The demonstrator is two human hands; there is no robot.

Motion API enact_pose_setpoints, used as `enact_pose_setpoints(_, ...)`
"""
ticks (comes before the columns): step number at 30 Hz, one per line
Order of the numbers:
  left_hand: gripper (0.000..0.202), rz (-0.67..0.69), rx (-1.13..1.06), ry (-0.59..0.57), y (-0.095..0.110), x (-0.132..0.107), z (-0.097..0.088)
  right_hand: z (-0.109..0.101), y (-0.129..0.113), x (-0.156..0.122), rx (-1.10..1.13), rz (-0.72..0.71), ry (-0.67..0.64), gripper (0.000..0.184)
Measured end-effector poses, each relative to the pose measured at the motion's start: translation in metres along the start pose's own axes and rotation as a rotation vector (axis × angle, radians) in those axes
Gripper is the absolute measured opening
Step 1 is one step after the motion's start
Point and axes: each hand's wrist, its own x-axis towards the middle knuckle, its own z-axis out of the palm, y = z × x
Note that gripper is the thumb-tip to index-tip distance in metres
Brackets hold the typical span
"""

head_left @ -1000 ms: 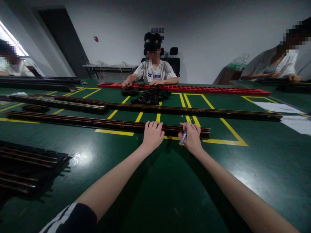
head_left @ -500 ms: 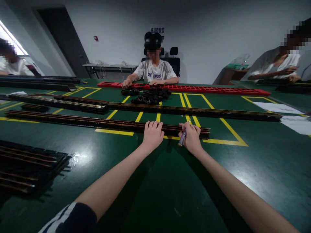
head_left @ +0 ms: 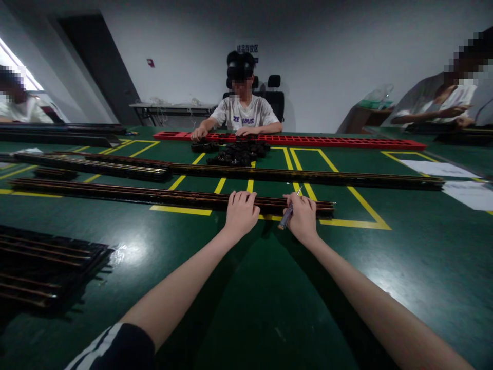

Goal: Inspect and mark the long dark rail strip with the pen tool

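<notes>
A long dark strip (head_left: 185, 197) lies across the green counter (head_left: 269, 308). The left hand (head_left: 242, 213) clasps it, fingers bent over its far side; near its right end, the right hand (head_left: 302, 217) pinches a screwdriver (head_left: 285, 218) and rests against the strip. Beyond runs a second strip (head_left: 327, 178), then a black heap (head_left: 236, 153) before a red rack (head_left: 327, 140).

a green table (head_left: 385, 308), glossy in patches and ruled with yellow lines (head_left: 346, 223), carries a long bundle of dark strips (head_left: 115, 193) across its middle, another dark row (head_left: 346, 179) running behind it, and a stack of strips (head_left: 42, 262) at the lower left; farther across lie a heap of black parts (head_left: 239, 154), a red slotted rail (head_left: 169, 135), and white sheets (head_left: 468, 195) at the right
</notes>
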Motion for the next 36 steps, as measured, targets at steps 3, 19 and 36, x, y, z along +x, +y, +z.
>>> enact_pose_setpoints(3, 0.038, 0.002, -0.006, -0.002, -0.001, 0.0, 0.001, -0.001, 0.001, -0.001, -0.017, 0.019, 0.022, 0.025)
enact_pose_setpoints(19, 0.036, 0.013, 0.008, -0.016, -0.003, -0.001, 0.002, 0.001, 0.003, -0.004, 0.025, -0.036, -0.017, 0.011)
enact_pose_setpoints(36, 0.038, -0.027, 0.038, -0.024, -0.003, -0.002, 0.002, -0.002, -0.003, -0.004, 0.055, 0.061, -0.015, 0.023)
